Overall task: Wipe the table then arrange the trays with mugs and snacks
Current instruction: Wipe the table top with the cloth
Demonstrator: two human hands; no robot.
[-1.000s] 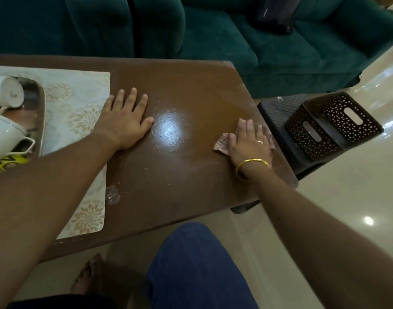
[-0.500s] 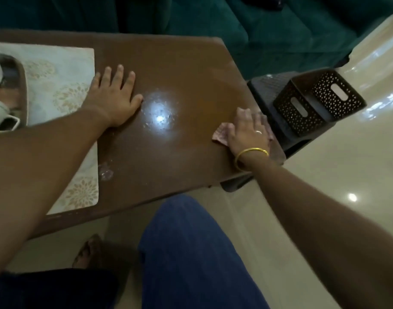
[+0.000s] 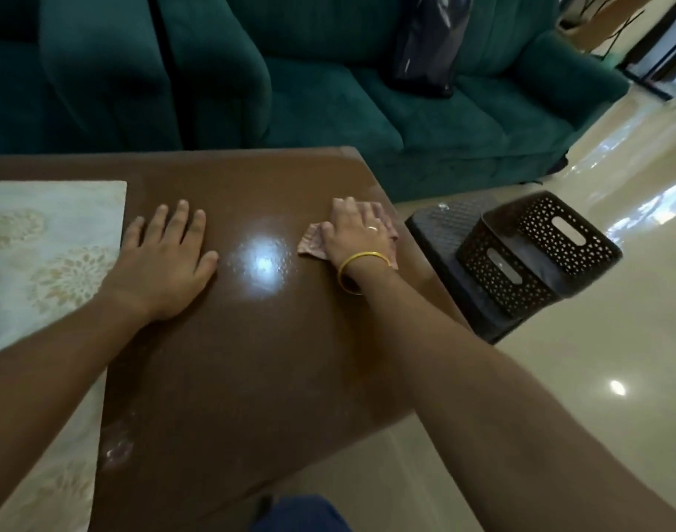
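Sofa (image 3: 367,90): deep green, velvety upholstery with plump rounded cushions, standing beyond the far edge of the bench; a dark glossy bag (image 3: 428,44) leans on its seat.
Bench (image 3: 252,359): broad brown top, smooth and glossy, with a bright light reflection between the two hands and a rounded far-right corner.
Placemat (image 3: 41,255): pale rectangular mat with faded floral medallions, lying flat along the left of the bench.
Basket (image 3: 535,251): dark plastic, rectangular, perforated walls with slot handles, on the shiny cream floor just right of the bench.
Left hand (image 3: 167,263): palm down on the bench, fingers spread and flat, holding nothing, its edge at the placemat's border.
Right hand (image 3: 357,236): flat on the cloth, fingers extended and pressing it down; gold bangle at the wrist, ring on one finger.
Cloth (image 3: 313,243): small pinkish crumpled rag, near the bench's far-right corner, mostly covered by the right hand.
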